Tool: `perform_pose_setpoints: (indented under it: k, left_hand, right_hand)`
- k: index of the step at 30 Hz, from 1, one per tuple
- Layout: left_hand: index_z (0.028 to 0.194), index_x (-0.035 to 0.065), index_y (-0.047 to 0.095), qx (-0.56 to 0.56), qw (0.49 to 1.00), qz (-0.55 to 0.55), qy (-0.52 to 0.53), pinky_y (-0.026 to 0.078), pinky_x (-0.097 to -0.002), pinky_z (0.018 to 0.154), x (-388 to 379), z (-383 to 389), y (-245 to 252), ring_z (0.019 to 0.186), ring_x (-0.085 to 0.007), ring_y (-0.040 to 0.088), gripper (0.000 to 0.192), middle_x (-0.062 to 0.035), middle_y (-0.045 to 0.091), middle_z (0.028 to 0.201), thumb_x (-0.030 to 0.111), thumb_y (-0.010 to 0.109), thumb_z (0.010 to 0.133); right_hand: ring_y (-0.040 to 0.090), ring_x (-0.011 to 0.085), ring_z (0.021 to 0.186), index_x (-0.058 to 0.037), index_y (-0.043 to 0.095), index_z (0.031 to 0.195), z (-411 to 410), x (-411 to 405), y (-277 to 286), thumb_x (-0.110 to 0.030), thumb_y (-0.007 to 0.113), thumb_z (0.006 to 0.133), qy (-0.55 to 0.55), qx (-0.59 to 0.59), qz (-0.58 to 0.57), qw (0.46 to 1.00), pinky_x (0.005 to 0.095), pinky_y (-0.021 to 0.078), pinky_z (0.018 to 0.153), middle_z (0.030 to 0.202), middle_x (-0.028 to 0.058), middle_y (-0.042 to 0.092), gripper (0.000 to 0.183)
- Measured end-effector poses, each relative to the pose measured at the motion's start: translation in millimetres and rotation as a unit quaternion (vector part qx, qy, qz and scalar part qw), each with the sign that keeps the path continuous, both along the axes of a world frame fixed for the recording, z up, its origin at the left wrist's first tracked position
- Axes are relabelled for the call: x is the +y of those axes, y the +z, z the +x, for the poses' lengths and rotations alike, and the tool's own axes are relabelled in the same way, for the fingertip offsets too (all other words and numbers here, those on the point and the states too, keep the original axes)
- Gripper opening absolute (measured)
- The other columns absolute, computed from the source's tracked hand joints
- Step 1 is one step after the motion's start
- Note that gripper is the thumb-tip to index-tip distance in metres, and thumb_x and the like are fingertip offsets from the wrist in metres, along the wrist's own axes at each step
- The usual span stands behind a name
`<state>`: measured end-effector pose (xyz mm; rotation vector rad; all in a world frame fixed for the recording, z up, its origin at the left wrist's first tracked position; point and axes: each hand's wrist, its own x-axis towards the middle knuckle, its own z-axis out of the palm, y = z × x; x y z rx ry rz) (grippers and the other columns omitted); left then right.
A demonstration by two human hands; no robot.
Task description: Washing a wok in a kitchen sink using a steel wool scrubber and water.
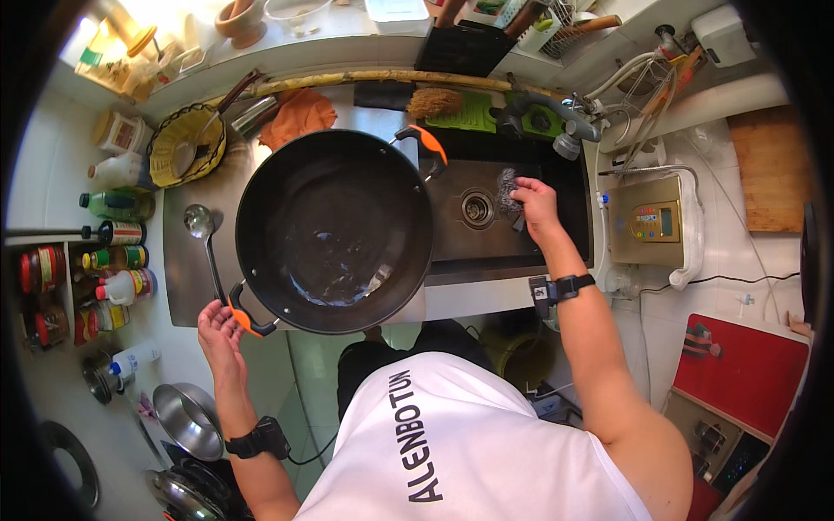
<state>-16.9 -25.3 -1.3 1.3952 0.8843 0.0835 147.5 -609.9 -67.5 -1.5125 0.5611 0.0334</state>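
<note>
A large dark wok [332, 228] with two orange-and-black handles sits over the counter and the left edge of the sink. Its inside is wet, with a little water shining at the bottom. My left hand [220, 329] is beside the near-left wok handle [246, 320], fingers loosely curled and apart; whether it touches the handle is unclear. Over the sink [449, 244], my right hand [539, 205] pinches a grey scouring pad [506, 190], just right of the drain strainer [477, 208]. A steel ladle [201, 225] lies left of the wok.
A grey faucet [550, 117] reaches over the sink's back right. Behind the wok are an orange cloth [300, 117], a brown scrubber [435, 103] and a yellow basket [186, 153]. Several bottles [120, 205] line the left side. A gold device [645, 220] stands at right.
</note>
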Motion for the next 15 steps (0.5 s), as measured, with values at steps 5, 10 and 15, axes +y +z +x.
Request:
perform_pose_setpoints:
  k: [5,10,15]
  left_hand:
    - [0.130,0.0024,0.050,0.032,0.999,-0.015,-0.012,0.051,-0.0330,0.079,-26.4,5.4,14.7,0.093,-0.0201,0.060,0.050,-0.0100,0.060,0.109,0.042,0.032,0.105]
    - [0.125,0.0041,0.053,0.012,0.998,-0.064,-0.004,0.051,-0.0339,0.078,-37.2,-0.7,11.3,0.089,-0.0203,0.061,0.047,-0.0089,0.061,0.097,0.041,0.032,0.106]
    - [0.119,0.0040,0.054,-0.018,0.989,-0.137,0.049,0.050,-0.0342,0.076,-51.0,11.4,12.9,0.078,-0.0200,0.057,0.048,-0.0065,0.059,0.087,0.043,0.029,0.106]
  right_hand:
    - [0.069,0.0239,0.095,0.0029,0.065,0.116,69.8,22.0,-49.5,-0.007,0.076,0.077,0.010,-0.135,-0.192,0.972,0.0342,0.0539,0.086,0.103,0.0139,0.072,0.042]
    - [0.057,0.0382,0.120,-0.0011,0.055,0.132,142.5,74.1,-32.6,-0.020,0.079,0.079,-0.024,-0.183,-0.333,0.925,0.0456,0.0457,0.100,0.132,0.0225,0.057,0.061]
    - [0.066,0.0284,0.094,0.0020,0.063,0.121,134.6,98.8,-5.2,-0.026,0.073,0.089,0.107,-0.210,-0.267,0.934,0.0376,0.0533,0.085,0.110,0.0178,0.068,0.043]
